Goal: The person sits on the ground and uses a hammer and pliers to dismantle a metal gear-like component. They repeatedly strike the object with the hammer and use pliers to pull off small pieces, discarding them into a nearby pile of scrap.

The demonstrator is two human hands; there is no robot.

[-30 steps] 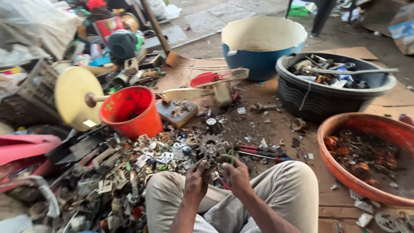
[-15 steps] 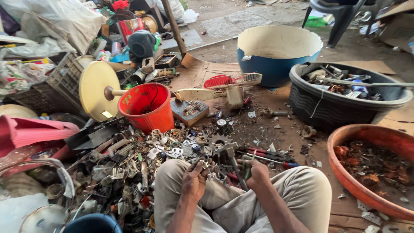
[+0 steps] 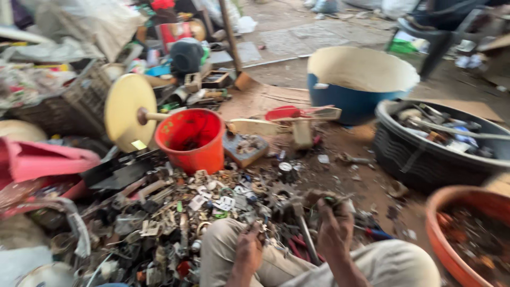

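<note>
Just in front of the red bucket (image 3: 192,139), a scrap heap (image 3: 175,212) of small grey metal parts is spread. Right hand (image 3: 333,226) is raised, fingers pinched on a small dark piece (image 3: 330,200), blurred. Left hand (image 3: 248,251) is lowered at the heap's near edge, fingers curled; contents cannot be told. Bare ground is seen right of the bucket.

The dirt floor (image 3: 340,175) carries a heap of scrap (image 3: 175,223) spread across its left and middle. A red bucket (image 3: 191,138) stands at the heap's far edge, with a flat cardboard sheet (image 3: 265,98) behind it. Farther right sit a blue tub (image 3: 356,85), a black tub (image 3: 435,149) of junk and, nearest, an orange basin (image 3: 467,234).
</note>
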